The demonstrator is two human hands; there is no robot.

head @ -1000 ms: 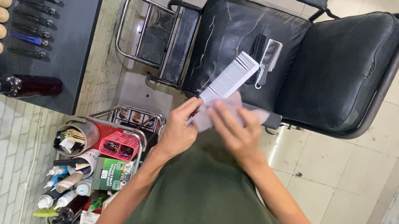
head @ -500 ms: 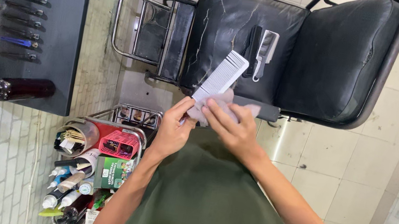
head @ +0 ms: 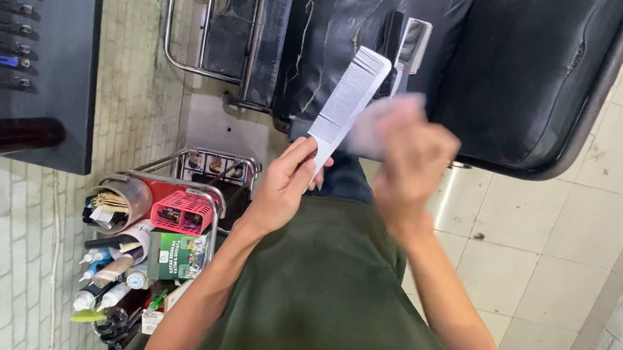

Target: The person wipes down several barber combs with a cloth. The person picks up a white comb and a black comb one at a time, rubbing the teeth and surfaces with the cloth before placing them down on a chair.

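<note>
The left hand (head: 287, 179) gripped a white comb (head: 347, 101) by its end. At three o'clock, the blurred right hand (head: 414, 154) pressed a pale cloth (head: 378, 119) against it; wiping looked midway.

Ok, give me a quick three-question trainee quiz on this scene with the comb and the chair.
1. The wide white plastic comb is gripped by: A) the left hand B) the right hand C) neither.
2. True or false: a smaller comb lies on the black padded chair.
3. Fill in: the small plastic basket on the metal wire trolley is ___ in colour.
Key: 1 A; 2 true; 3 pink.
</note>
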